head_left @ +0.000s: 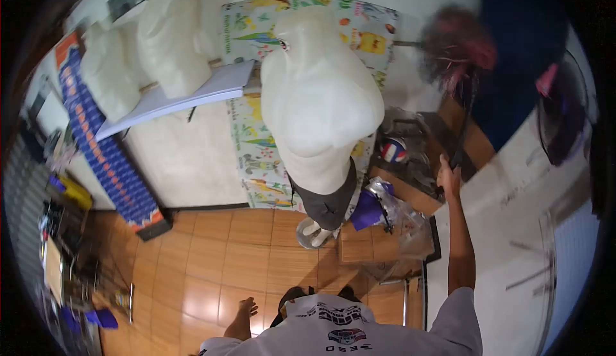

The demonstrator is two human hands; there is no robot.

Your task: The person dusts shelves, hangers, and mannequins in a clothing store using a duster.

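My right hand is raised at the right, fingers wrapped around the dark handle of a fluffy duster. The duster's dark and pink head is blurred and lies against the upper wall area, beside a dark blue cloth. Low in front of my body hangs my left hand, fingers spread, holding nothing. A white mannequin in dark shorts stands upright before me, touched by neither hand.
Two white torso forms rest on a white shelf at the left. Below the duster are cardboard boxes with a ball and plastic-wrapped items. A blue patterned banner leans at left above the tiled floor.
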